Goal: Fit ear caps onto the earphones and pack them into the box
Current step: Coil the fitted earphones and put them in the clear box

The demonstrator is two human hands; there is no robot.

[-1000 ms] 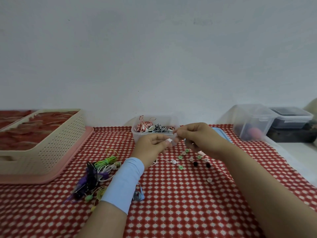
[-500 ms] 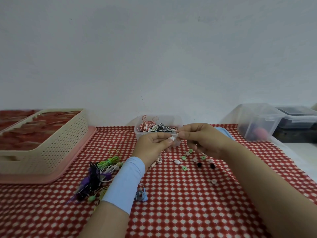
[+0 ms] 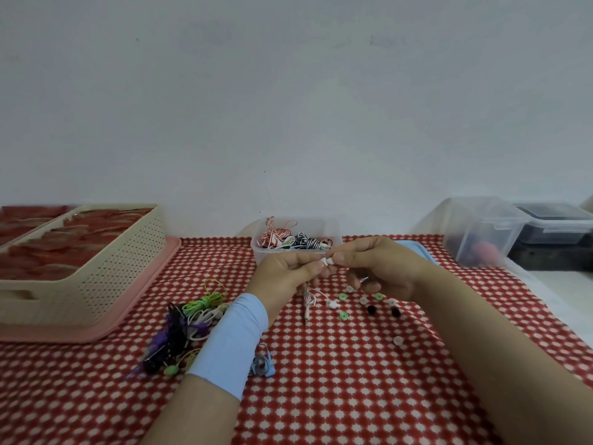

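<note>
A red-and-white checked cloth (image 3: 321, 396) covers the surface in front of me, and a plain white wall (image 3: 288, 107) rises behind it. To my left stands a beige perforated basket (image 3: 106, 277) on a pink tray (image 3: 134, 309). It is filled with reddish pieces that I cannot make out. Behind it, at the far left edge, I see more of the same reddish stuff (image 3: 19, 220). To my right, at the cloth's edge, sits a clear lidded container (image 3: 478, 229) with something pink and blurred inside it. Just beside it, further right, is 1 more lidded container (image 3: 552, 226), clear with dark contents.
</note>
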